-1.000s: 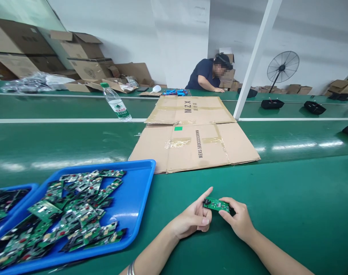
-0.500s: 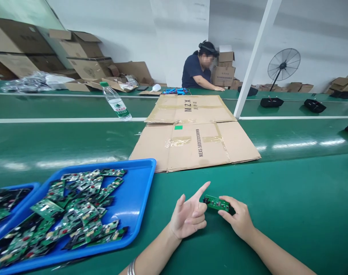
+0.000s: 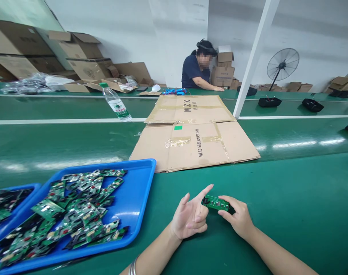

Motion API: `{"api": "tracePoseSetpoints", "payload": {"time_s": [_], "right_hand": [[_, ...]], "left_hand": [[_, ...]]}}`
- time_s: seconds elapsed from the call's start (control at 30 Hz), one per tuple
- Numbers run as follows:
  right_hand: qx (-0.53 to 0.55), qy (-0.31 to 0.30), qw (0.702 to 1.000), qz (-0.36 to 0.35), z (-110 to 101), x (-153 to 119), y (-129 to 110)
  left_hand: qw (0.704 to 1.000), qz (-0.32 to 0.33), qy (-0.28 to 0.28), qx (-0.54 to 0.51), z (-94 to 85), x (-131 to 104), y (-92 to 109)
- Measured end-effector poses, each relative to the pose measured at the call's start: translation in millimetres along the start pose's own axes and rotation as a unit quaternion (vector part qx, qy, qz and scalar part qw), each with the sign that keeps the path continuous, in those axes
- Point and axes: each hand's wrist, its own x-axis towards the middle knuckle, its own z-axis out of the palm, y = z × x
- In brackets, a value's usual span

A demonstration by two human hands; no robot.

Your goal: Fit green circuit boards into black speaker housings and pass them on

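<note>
A small green circuit board [image 3: 216,203] with a black part at its left end is pinched at its right end between the thumb and fingers of my right hand [image 3: 239,217]. My left hand [image 3: 191,217] is at the board's left end, palm turned up, with index finger and thumb stretched out and the other fingers curled. The index finger overlaps the black part; whether it touches cannot be made out. Nothing shows in the left palm.
A blue tray [image 3: 139,206] of circuit boards lies left, beside a second blue tray [image 3: 33,187]. Flattened cardboard [image 3: 179,149] lies ahead, with a water bottle [image 3: 116,103] to its left. A person [image 3: 198,68] sits across, near a white post [image 3: 255,57] and fan [image 3: 282,65].
My left hand has shifted slightly right and down, its index finger now overlapping the board's left end. My right hand still holds the board in nearly the same place.
</note>
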Motion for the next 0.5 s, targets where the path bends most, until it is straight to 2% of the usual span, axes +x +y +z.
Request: {"api": "tracePoseSetpoints", "payload": {"time_s": [0.5], "right_hand": [[0.008, -0.019, 1.0, 0.013, -0.9, 0.4, -1.0]], "left_hand": [[1.0, 0.0, -0.004, 0.008, -1.1, 0.4, -0.5]]}}
